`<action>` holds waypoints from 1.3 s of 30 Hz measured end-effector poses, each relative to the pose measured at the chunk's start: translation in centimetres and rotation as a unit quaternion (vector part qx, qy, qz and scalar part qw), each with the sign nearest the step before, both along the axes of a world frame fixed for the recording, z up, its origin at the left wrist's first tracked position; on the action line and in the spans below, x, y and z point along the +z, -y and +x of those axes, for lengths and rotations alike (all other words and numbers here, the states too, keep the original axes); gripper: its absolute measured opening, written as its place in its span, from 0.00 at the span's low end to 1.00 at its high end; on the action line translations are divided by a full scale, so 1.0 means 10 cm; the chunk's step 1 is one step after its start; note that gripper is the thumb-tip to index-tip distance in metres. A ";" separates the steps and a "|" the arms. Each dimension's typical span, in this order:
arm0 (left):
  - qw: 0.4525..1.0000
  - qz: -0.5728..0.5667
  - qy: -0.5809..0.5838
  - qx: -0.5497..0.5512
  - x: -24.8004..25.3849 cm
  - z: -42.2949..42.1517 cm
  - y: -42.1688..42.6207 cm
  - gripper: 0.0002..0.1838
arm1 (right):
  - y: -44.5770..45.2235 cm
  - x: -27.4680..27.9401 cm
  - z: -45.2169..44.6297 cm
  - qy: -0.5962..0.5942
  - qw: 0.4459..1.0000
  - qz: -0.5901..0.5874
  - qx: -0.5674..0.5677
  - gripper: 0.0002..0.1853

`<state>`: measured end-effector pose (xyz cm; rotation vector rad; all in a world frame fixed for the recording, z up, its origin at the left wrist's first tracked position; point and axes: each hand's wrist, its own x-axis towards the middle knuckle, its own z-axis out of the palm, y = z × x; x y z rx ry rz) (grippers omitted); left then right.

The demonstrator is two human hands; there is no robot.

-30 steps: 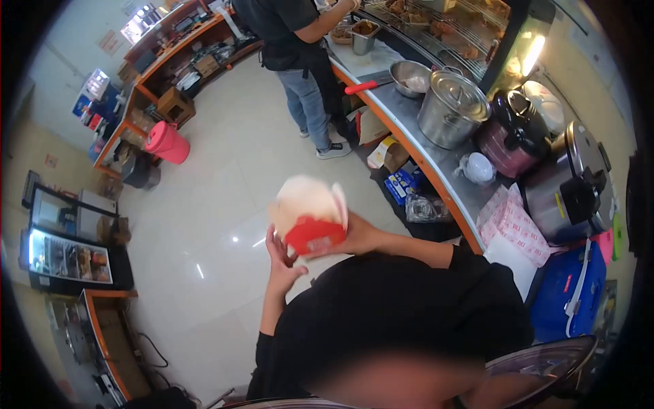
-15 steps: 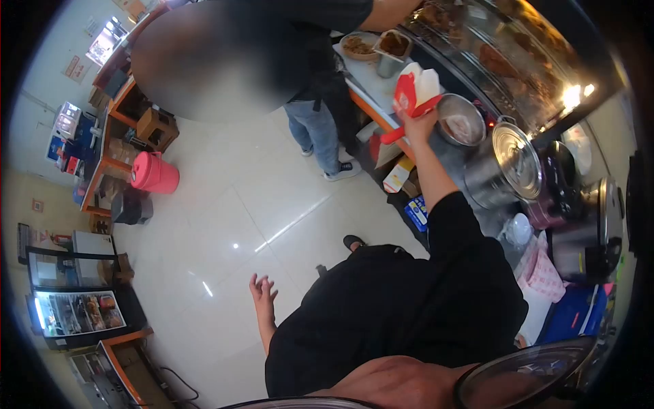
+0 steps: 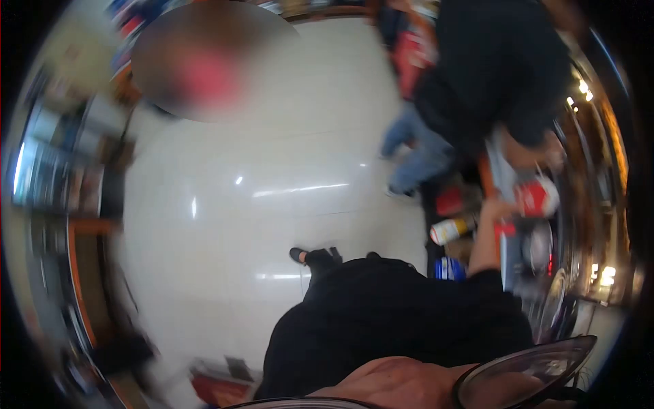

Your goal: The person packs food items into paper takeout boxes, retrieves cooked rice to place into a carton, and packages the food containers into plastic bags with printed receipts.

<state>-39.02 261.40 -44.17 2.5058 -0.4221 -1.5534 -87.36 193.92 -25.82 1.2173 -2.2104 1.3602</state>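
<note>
On the right, my right hand [image 3: 501,208] is closed on a red and white takeaway box [image 3: 537,198], blurred by motion. A small red piece [image 3: 505,230] shows just below the hand; whether the hand holds it too is unclear. Right above the box, a co-worker's forearm [image 3: 524,155] reaches over the counter. A metal pot [image 3: 538,247] stands below the box, close to my hand. My left hand is out of view.
The co-worker in a black top [image 3: 501,68] and jeans stands at the counter. A lit display case [image 3: 603,204] runs along the right. Below the counter are a yellow and white carton [image 3: 449,232] and a blue pack [image 3: 447,268]. A glass-fronted fridge [image 3: 51,160] is far left.
My view has swung, so the counter and co-worker now appear farther right and lower. The takeaway box stays in my right hand, nearer the co-worker's arm. My left hand has left the view.
</note>
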 end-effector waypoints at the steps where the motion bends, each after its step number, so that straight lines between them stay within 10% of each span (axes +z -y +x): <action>1: 1.000 -0.008 -0.008 0.008 -0.12 0.02 -0.12 0.29 | -0.11 -0.10 0.49 -0.035 0.998 0.014 0.046 0.52; 7: 0.966 -0.133 -0.064 0.210 -0.50 1.16 -0.12 0.28 | -1.23 -0.13 3.59 -0.039 0.870 0.147 0.468 0.48; 11: 0.929 -0.136 0.192 0.286 -0.08 2.82 0.38 0.30 | -1.58 -0.50 4.83 -0.138 0.753 0.227 0.602 0.49; 14: 0.914 -0.208 0.155 0.312 0.43 3.91 0.94 0.29 | -1.35 -0.65 5.35 -0.233 0.701 0.365 0.567 0.47; 20: 0.887 -0.302 0.174 0.303 0.47 5.20 1.01 0.26 | -0.52 -1.01 6.47 -0.202 0.806 0.410 0.377 0.45; 24: 0.885 -0.071 0.241 0.391 0.10 5.19 0.32 0.24 | 0.15 -1.04 8.46 -0.146 0.787 0.477 0.363 0.44; 25: 0.927 -0.046 0.369 -0.049 0.11 5.22 0.18 0.21 | 0.18 -1.17 9.08 -0.135 0.771 0.488 0.387 0.44; 26: 0.926 -0.189 0.310 0.105 0.00 5.04 -0.15 0.14 | 0.24 -1.41 9.82 -0.108 0.749 0.467 0.458 0.44; 30: 0.973 0.068 0.211 0.063 0.24 5.04 -0.30 0.12 | -0.32 -1.12 12.74 -0.108 0.608 0.420 0.665 0.47; 33: 0.986 0.055 0.127 0.092 0.18 5.25 -0.32 0.13 | -1.17 -0.62 14.52 -0.073 0.464 0.318 0.824 0.46; 39: 0.975 0.052 0.129 0.170 0.02 6.81 -0.57 0.16 | -2.36 0.09 16.66 -0.016 0.376 0.246 0.893 0.44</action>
